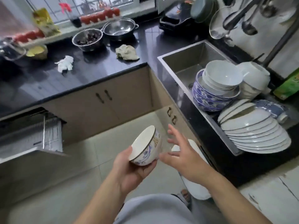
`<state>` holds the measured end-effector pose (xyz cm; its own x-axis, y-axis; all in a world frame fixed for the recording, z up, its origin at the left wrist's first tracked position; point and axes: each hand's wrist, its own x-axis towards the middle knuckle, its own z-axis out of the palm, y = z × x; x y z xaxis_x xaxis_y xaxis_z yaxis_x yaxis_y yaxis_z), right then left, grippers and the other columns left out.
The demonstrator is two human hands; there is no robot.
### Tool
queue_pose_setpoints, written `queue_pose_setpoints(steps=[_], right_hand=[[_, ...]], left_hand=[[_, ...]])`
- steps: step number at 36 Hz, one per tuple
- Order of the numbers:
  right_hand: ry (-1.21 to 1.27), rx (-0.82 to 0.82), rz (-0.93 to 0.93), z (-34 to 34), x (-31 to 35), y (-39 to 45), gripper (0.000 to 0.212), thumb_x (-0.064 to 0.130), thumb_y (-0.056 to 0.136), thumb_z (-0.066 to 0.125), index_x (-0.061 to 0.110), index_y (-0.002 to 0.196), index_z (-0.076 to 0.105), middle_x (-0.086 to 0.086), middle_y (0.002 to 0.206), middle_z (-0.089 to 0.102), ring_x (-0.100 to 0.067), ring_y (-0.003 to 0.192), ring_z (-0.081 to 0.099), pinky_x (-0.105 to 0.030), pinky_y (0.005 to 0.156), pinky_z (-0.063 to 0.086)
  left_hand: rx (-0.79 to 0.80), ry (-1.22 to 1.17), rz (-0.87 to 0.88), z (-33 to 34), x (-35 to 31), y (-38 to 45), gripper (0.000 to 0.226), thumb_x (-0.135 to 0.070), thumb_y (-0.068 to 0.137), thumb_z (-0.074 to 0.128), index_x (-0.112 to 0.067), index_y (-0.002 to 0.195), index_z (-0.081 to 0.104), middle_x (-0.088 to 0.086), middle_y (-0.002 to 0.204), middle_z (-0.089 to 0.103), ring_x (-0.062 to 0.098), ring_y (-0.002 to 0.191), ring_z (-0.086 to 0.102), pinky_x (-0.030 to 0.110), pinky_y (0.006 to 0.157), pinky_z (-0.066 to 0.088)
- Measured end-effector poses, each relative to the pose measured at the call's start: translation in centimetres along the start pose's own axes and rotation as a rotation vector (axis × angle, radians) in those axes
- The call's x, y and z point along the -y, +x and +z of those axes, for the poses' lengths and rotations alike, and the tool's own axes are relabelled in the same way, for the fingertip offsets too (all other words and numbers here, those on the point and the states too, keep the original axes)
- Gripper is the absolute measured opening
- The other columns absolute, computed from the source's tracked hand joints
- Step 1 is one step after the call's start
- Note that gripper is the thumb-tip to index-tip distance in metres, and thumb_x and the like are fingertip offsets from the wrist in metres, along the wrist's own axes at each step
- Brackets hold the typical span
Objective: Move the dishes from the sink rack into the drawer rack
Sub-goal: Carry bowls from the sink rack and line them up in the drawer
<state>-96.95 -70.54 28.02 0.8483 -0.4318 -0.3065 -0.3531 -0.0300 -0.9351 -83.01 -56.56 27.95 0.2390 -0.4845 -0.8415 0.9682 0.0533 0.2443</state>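
Cradled in the left hand point(129, 172), a white ceramic bowl with a dark rim and blue-and-gold flower pattern point(146, 147) lies tipped on its side, its mouth turned up and to the left, with the thumb against the rim and the fingers curled under the base. Just to the right of it the right hand point(182, 157) hovers with fingers spread and relaxed, holding nothing; whether its fingertips touch the bowl is unclear because of blur. Up and to the right of that hand, the steel sink point(181, 62) holds the remaining dishes: a stack of blue-and-white patterned bowls point(208, 101) with plain white bowls point(221, 76) nested on top, a white upturned cup-shaped vessel point(254, 78) beside them, and nearer, a leaning row of white plates with thin dark rims point(255, 133). Far to the left of the left hand, a pulled-out drawer with a metal wire rack point(47, 136) stands open under the black counter point(100, 67). On that counter, beyond the hands, sit a crumpled grey-green cloth point(127, 52), a crumpled white tissue point(64, 63) and two steel bowls point(88, 39). Pale floor tiles point(100, 143) lie below both hands.
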Motion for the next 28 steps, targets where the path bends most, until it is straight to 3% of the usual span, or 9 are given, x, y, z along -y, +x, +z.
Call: queue_pose_setpoints(steps=[4, 6, 8, 11, 14, 20, 23, 25, 28], right_hand=[[-0.120, 0.193, -0.087, 8.7, 2.3, 2.9, 0.112, 0.046, 0.077, 0.083, 0.065, 0.149, -0.001, 0.034, 0.158, 0.010, 0.018, 0.140, 0.024, -0.026, 0.117, 0.035], [-0.206, 0.294, -0.110, 15.3, 3.8, 4.9, 0.119, 0.043, 0.076, 0.085, 0.058, 0.154, -0.004, 0.031, 0.159, 0.010, 0.009, 0.146, 0.022, -0.030, 0.122, 0.029], [-0.272, 0.354, -0.133, 21.1, 5.1, 6.3, 0.121, 0.038, 0.076, 0.086, 0.051, 0.157, -0.003, 0.025, 0.161, 0.010, 0.002, 0.150, 0.017, -0.026, 0.123, 0.025], [-0.275, 0.396, -0.155, 29.8, 6.1, 7.9, 0.123, 0.032, 0.074, 0.089, 0.056, 0.152, -0.003, 0.023, 0.158, 0.012, 0.004, 0.148, 0.016, -0.001, 0.109, 0.022], [-0.284, 0.387, -0.196, 36.9, 7.2, 9.5, 0.131, 0.026, 0.069, 0.092, 0.060, 0.146, -0.008, 0.022, 0.150, 0.017, 0.019, 0.136, 0.018, 0.001, 0.106, 0.023], [-0.275, 0.416, -0.183, 47.3, 9.3, 12.4, 0.139, 0.022, 0.064, 0.095, 0.059, 0.146, -0.010, 0.023, 0.150, 0.021, 0.037, 0.120, 0.018, 0.012, 0.087, 0.021], [-0.264, 0.477, -0.145, 52.0, 10.0, 15.1, 0.140, 0.030, 0.057, 0.097, 0.069, 0.137, -0.011, 0.016, 0.155, 0.027, 0.025, 0.131, 0.027, 0.002, 0.102, 0.027], [-0.259, 0.534, -0.104, 55.2, 9.7, 17.4, 0.139, 0.043, 0.051, 0.097, 0.080, 0.128, -0.012, 0.014, 0.159, 0.029, 0.006, 0.143, 0.032, -0.025, 0.120, 0.032], [-0.231, 0.598, -0.078, 58.0, 9.5, 19.8, 0.138, 0.050, 0.049, 0.099, 0.075, 0.139, -0.002, 0.014, 0.157, 0.035, -0.004, 0.144, 0.037, -0.041, 0.119, 0.037]], left_hand=[[0.007, -0.094, 0.042, -6.7, -4.0, -2.1, 0.049, -0.035, 0.109, 0.031, -0.004, 0.138, 0.056, 0.024, 0.125, 0.069, 0.041, 0.115, 0.068, 0.046, 0.068, 0.062], [0.007, -0.152, 0.080, -12.0, -7.1, -3.7, 0.050, -0.037, 0.109, 0.031, -0.003, 0.136, 0.057, 0.024, 0.124, 0.069, 0.042, 0.109, 0.071, 0.043, 0.068, 0.062], [-0.010, -0.206, 0.113, -16.3, -9.7, -5.2, 0.053, -0.038, 0.109, 0.030, -0.002, 0.134, 0.058, 0.025, 0.125, 0.069, 0.043, 0.108, 0.071, 0.045, 0.078, 0.058], [-0.059, -0.252, 0.183, -23.1, -13.4, -6.8, 0.053, -0.039, 0.108, 0.031, -0.003, 0.137, 0.058, 0.026, 0.126, 0.068, 0.044, 0.115, 0.067, 0.052, 0.094, 0.051], [-0.113, -0.279, 0.206, -28.0, -17.1, -8.4, 0.053, -0.041, 0.108, 0.033, -0.007, 0.140, 0.058, 0.023, 0.129, 0.068, 0.042, 0.118, 0.066, 0.051, 0.099, 0.050], [-0.208, -0.381, 0.273, -35.6, -22.2, -11.3, 0.053, -0.047, 0.108, 0.034, -0.008, 0.131, 0.062, 0.021, 0.116, 0.074, 0.039, 0.104, 0.073, 0.045, 0.080, 0.061], [-0.296, -0.447, 0.298, -38.5, -25.4, -11.5, 0.053, -0.045, 0.108, 0.034, -0.006, 0.129, 0.063, 0.023, 0.107, 0.076, 0.038, 0.094, 0.076, 0.044, 0.077, 0.060], [-0.335, -0.503, 0.309, -40.8, -27.7, -10.9, 0.049, -0.043, 0.108, 0.037, -0.004, 0.126, 0.062, 0.025, 0.101, 0.076, 0.039, 0.084, 0.076, 0.043, 0.066, 0.060], [-0.399, -0.549, 0.351, -42.8, -30.2, -10.4, 0.044, -0.041, 0.108, 0.041, -0.005, 0.122, 0.062, 0.025, 0.093, 0.076, 0.040, 0.073, 0.076, 0.040, 0.048, 0.057]])
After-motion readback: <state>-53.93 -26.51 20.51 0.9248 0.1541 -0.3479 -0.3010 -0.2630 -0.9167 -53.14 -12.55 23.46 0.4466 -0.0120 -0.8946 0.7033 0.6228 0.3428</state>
